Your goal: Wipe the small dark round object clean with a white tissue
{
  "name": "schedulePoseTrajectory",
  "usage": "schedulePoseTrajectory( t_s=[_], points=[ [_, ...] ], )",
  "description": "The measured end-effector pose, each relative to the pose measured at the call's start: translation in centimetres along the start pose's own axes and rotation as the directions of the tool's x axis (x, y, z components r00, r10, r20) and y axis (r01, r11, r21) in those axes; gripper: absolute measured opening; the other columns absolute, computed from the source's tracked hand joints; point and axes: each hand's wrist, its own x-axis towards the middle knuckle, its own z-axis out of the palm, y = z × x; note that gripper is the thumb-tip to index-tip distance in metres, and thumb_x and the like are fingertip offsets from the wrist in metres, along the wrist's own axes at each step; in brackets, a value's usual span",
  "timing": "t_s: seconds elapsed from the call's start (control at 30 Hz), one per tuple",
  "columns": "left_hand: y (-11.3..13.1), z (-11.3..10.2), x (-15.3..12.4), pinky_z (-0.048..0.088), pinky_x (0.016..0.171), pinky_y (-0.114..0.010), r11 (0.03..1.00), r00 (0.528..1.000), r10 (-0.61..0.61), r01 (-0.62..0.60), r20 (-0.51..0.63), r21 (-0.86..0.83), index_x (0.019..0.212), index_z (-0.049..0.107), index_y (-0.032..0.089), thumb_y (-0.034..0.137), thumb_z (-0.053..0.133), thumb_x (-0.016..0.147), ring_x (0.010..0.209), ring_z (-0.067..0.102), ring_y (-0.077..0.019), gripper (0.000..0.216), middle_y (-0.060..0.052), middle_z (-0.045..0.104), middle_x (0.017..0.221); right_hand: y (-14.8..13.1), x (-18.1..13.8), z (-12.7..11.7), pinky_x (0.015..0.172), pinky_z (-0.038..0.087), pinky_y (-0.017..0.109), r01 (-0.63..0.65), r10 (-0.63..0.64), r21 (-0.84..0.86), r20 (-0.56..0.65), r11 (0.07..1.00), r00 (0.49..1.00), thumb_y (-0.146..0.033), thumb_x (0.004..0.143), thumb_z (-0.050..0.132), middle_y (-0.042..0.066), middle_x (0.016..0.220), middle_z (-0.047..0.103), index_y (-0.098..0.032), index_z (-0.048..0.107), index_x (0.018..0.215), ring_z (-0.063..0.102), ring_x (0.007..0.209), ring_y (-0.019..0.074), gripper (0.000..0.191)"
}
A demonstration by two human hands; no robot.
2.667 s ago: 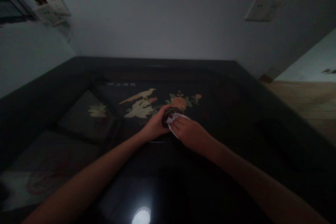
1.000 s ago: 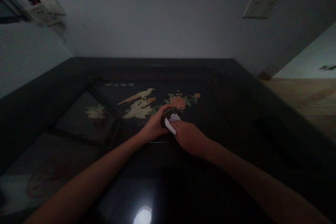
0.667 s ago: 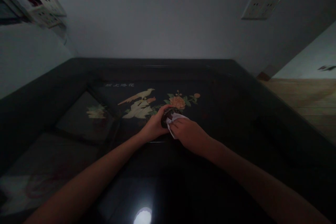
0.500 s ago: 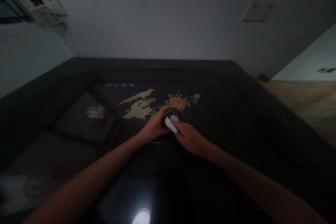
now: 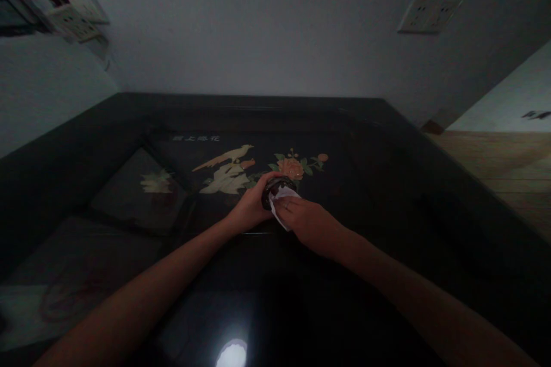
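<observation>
Two hands [image 5: 248,210] on jar [image 5: 278,185], cloth [image 5: 280,212] spread wider

Frame ctr: left grip [image 5: 251,207] wraps dark jar [image 5: 275,184]; right grip [image 5: 309,223] presses white cloth [image 5: 276,212] on it, atop black inlaid table [image 5: 387,183]; wall socket [image 5: 428,14] upper rt.

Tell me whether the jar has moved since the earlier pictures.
No. The jar stays just below the painted flower, held by the left hand; only the cloth shifts.
</observation>
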Motion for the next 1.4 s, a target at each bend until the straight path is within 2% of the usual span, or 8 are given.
schedulePoseTrajectory(
  t_s=[0.1, 0.23, 0.37, 0.5, 0.77, 0.97, 1.13, 1.4],
  points=[
    [0.0, 0.0, 0.0, 0.049, 0.093, -0.033, 1.000, 1.000, 0.027, -0.027, -0.002, 0.009, 0.132, 0.035, 0.023, 0.013, 0.070, 0.068, 0.107, 0.061, -0.0213, 0.073, -0.007, 0.058, 0.121, 0.2, 0.0, -0.1, 0.103, 0.043, 0.038, 0.050, -0.057, -0.224, -0.025, 0.973, 0.998, -0.008, 0.092, 0.043, 0.019, 0.113, 0.067, -0.001, 0.061, 0.115, 0.060, 0.111, 0.0247, 0.031],
    [-0.1, 0.1, 0.1, 0.047, 0.096, -0.034, 0.999, 0.999, 0.042, -0.042, -0.006, 0.010, 0.132, 0.034, 0.023, 0.012, 0.069, 0.068, 0.111, 0.059, -0.0220, 0.074, -0.008, 0.057, 0.124, 0.2, 0.1, -0.2, 0.100, 0.047, 0.038, 0.054, -0.069, -0.298, -0.040, 0.953, 0.997, -0.009, 0.092, 0.044, 0.018, 0.112, 0.068, -0.003, 0.063, 0.113, 0.062, 0.107, 0.0241, 0.029],
    [-0.2, 0.2, 0.1, 0.048, 0.095, -0.033, 0.999, 0.999, 0.038, -0.038, -0.001, -0.025, 0.132, 0.033, 0.022, 0.012, 0.069, 0.068, 0.109, 0.060, -0.0208, 0.074, -0.008, 0.058, 0.122, -0.2, 0.2, 0.2, 0.098, 0.048, 0.039, 0.001, -0.007, -0.235, -0.027, 0.972, 1.000, -0.008, 0.091, 0.042, 0.019, 0.107, 0.069, -0.001, 0.063, 0.114, 0.063, 0.106, 0.0255, 0.031],
    [-0.3, 0.1, 0.1, 0.047, 0.095, -0.033, 0.998, 0.999, 0.030, -0.031, -0.017, -0.048, 0.133, 0.033, 0.022, 0.015, 0.070, 0.069, 0.109, 0.060, -0.0213, 0.074, -0.008, 0.058, 0.122, -0.6, -0.1, 1.3, 0.100, 0.047, 0.041, -0.059, 0.055, -0.091, -0.049, 0.994, 0.997, -0.008, 0.087, 0.042, 0.023, 0.117, 0.064, 0.003, 0.052, 0.126, 0.059, 0.111, 0.0270, 0.042],
    [-0.2, 0.1, 0.1, 0.047, 0.096, -0.038, 1.000, 1.000, 0.010, -0.010, -0.023, -0.024, 0.133, 0.033, 0.023, 0.017, 0.071, 0.068, 0.110, 0.060, -0.0240, 0.076, -0.009, 0.057, 0.123, -0.8, -0.3, 3.0, 0.111, 0.036, 0.044, -0.062, 0.075, 0.086, -0.159, 0.994, 0.984, -0.010, 0.082, 0.042, 0.025, 0.138, 0.047, 0.005, 0.032, 0.138, 0.035, 0.137, 0.0270, 0.059],
    [-0.2, 0.0, 0.1, 0.047, 0.097, -0.036, 1.000, 1.000, 0.009, -0.009, 0.000, -0.007, 0.135, 0.031, 0.022, 0.014, 0.069, 0.069, 0.114, 0.058, -0.0238, 0.077, -0.010, 0.056, 0.126, -0.5, 0.4, 3.5, 0.112, 0.034, 0.045, -0.095, 0.066, -0.130, -0.213, 0.987, 0.975, -0.005, 0.086, 0.038, 0.027, 0.137, 0.049, 0.005, 0.047, 0.129, 0.038, 0.135, 0.0290, 0.045],
    [-0.5, 0.2, 0.2, 0.046, 0.100, -0.036, 0.999, 1.000, 0.030, -0.030, 0.008, 0.025, 0.135, 0.031, 0.021, 0.012, 0.067, 0.070, 0.117, 0.057, -0.0237, 0.075, -0.010, 0.055, 0.128, -0.7, 0.4, 3.8, 0.106, 0.042, 0.044, -0.177, 0.112, -0.303, -0.220, 0.936, 0.969, -0.006, 0.090, 0.038, 0.023, 0.133, 0.054, 0.002, 0.050, 0.129, 0.052, 0.124, 0.0299, 0.042],
    [-0.1, 0.2, 0.2, 0.048, 0.096, -0.035, 1.000, 1.000, 0.018, -0.018, -0.002, -0.003, 0.135, 0.032, 0.022, 0.013, 0.069, 0.068, 0.110, 0.060, -0.0226, 0.077, -0.009, 0.059, 0.122, -2.0, 0.6, 2.2, 0.105, 0.041, 0.044, -0.265, 0.222, -0.325, -0.165, 0.908, 0.961, -0.005, 0.089, 0.042, 0.029, 0.120, 0.061, 0.007, 0.057, 0.118, 0.057, 0.117, 0.0315, 0.035]
  ],
)
